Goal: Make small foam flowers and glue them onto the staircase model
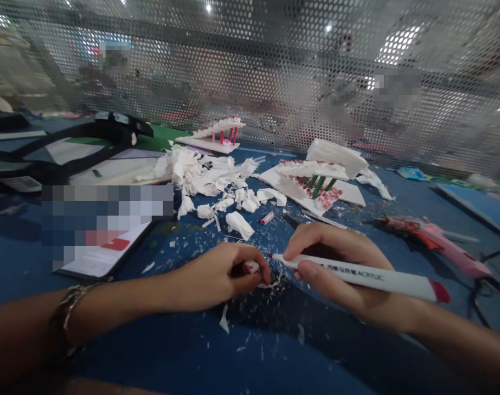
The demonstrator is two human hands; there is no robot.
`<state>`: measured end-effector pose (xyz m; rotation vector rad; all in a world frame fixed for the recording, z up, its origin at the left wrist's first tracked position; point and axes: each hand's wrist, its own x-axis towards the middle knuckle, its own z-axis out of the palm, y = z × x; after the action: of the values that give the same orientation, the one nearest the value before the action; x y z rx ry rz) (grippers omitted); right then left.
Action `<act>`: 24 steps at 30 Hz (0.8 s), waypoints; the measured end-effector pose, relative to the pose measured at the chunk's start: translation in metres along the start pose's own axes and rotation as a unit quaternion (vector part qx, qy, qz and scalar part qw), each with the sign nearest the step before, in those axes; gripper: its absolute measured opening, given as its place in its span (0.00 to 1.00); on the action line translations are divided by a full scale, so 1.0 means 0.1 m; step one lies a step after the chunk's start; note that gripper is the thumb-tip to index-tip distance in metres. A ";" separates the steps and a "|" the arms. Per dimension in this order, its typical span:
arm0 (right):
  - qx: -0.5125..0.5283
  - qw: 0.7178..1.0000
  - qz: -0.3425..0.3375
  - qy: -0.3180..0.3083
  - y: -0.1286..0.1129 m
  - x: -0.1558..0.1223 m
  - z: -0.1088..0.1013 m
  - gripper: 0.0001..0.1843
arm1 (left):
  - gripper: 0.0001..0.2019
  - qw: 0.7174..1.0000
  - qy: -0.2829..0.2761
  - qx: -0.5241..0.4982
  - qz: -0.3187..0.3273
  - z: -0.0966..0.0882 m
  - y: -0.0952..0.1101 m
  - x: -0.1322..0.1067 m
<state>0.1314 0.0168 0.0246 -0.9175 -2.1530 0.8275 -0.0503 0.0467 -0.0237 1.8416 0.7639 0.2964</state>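
My right hand (336,263) grips a white acrylic marker (369,277) with a red end; its red tip points left, close to the fingers of my left hand (229,271). Curled on the blue table (167,351), my left hand pinches a small white piece with reddish marks (252,267), mostly hidden by the fingers. Whether the tip touches that piece, I cannot tell. Small white shavings lie around and below both hands. A short pink tube-like piece (267,218) rests just beyond them.
Torn white scraps (200,175) are heaped ahead. Behind stand a white model with green posts (315,185) and one with red posts (223,137). A phone (104,255) and black strap-like gear (105,131) lie left, a pink glue gun (443,244) right. A perforated metal screen (250,71) rises behind.
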 end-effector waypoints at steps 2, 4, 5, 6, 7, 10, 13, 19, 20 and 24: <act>0.003 1.000 0.000 -0.007 0.01 0.03 0.00 0.05 | 0.09 1.000 0.023 0.009 0.006 0.00 0.01 0.01; 0.012 1.000 -0.002 -0.013 0.03 0.04 0.01 0.05 | 0.11 0.998 0.045 0.038 0.019 0.01 0.01 0.01; 0.019 1.000 -0.004 -0.015 0.05 0.04 0.02 0.05 | 0.11 0.997 0.053 0.051 0.025 0.01 0.01 0.01; 0.028 0.999 -0.007 -0.015 0.06 0.04 0.03 0.04 | 0.12 0.996 0.059 0.059 0.028 0.01 0.01 0.01; 0.035 0.999 -0.009 -0.014 0.08 0.04 0.05 0.04 | 0.12 0.996 0.061 0.063 0.027 0.01 0.01 0.00; 0.041 0.999 -0.014 -0.014 0.11 0.05 0.08 0.04 | 0.14 0.997 0.054 0.059 0.012 0.02 0.00 0.00; 0.029 0.999 -0.004 -0.016 0.11 0.05 0.11 0.04 | 0.14 0.995 0.060 0.077 -0.010 0.02 0.00 0.01; 0.013 0.999 0.021 -0.025 0.12 0.05 0.17 0.04 | 0.16 0.989 0.075 0.131 -0.014 0.02 0.01 0.01; 0.014 0.999 0.023 -0.031 0.13 0.05 0.18 0.04 | 0.16 0.988 0.075 0.134 -0.007 0.02 0.01 0.02; 0.032 0.998 0.032 -0.044 0.14 0.03 0.20 0.06 | 0.16 0.989 0.071 0.130 0.009 0.02 -0.01 0.02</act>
<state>0.1201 0.0214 0.0034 -0.9365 -2.1670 0.9796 -0.0483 0.0469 -0.0258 2.0895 0.9183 0.3558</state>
